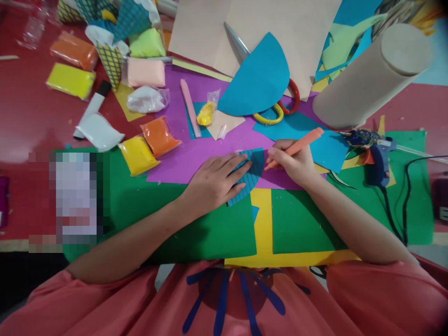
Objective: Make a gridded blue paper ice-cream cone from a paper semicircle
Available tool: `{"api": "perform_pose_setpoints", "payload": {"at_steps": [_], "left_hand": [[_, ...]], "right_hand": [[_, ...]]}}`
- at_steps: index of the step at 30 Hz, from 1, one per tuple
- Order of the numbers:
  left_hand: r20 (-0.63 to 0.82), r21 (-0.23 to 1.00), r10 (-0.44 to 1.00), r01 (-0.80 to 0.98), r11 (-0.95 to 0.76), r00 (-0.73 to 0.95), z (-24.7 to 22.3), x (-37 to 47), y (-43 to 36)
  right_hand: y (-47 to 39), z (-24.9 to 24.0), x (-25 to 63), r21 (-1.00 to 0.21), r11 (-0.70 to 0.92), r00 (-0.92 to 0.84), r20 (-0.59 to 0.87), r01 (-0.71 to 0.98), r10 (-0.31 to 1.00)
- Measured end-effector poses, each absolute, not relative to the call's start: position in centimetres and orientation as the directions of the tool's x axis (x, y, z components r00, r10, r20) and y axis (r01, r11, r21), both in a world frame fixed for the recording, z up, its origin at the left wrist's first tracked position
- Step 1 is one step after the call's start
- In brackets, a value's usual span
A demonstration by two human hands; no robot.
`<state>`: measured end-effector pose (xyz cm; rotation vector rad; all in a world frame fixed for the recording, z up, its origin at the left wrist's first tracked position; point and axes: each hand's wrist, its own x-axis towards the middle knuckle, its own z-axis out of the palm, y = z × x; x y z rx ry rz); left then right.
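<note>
My left hand (220,179) lies with fingers spread on a blue paper piece (256,165) marked with dark parallel lines. Part of that piece is hidden under the fingers. In my right hand (292,161) is an orange marker pen (304,141), its tip pointing down just right of the lined piece's curved edge. Both hands are over the purple sheet (171,163). Beyond them, a plain blue paper sector (262,77) covers the middle of a pair of scissors (294,95) with red and yellow handles. A pink stick-shaped pen (190,107) lies farther left.
Several clay packets, including an orange one (160,136), and paper cones (109,56) spread over the left. On the right are a thick beige roll (371,79) and a blue glue gun (380,163) with a trailing cable. Green sheets (304,224) cover the near side.
</note>
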<state>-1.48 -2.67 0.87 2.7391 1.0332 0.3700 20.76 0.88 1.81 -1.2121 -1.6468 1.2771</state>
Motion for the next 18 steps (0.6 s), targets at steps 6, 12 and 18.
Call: {"api": "perform_pose_setpoints", "payload": {"at_steps": [6, 12, 18], "left_hand": [[0.197, 0.269, 0.633, 0.579, -0.77, 0.749, 1.18, -1.43, -2.79], [0.198, 0.276, 0.612, 0.555, -0.785, 0.766, 1.24, -1.33, -2.86], [0.217, 0.274, 0.6, 0.542, -0.795, 0.77, 1.19, -1.26, -2.79]], "right_hand": [[0.84, 2.08, 20.63, -0.972, 0.063, -0.187, 0.021, 0.225, 0.982], [0.92, 1.86, 20.52, -0.943, 0.074, -0.189, 0.012, 0.325, 0.982], [1.3, 1.51, 20.12, -0.907, 0.107, -0.232, 0.011, 0.406, 0.973]]}}
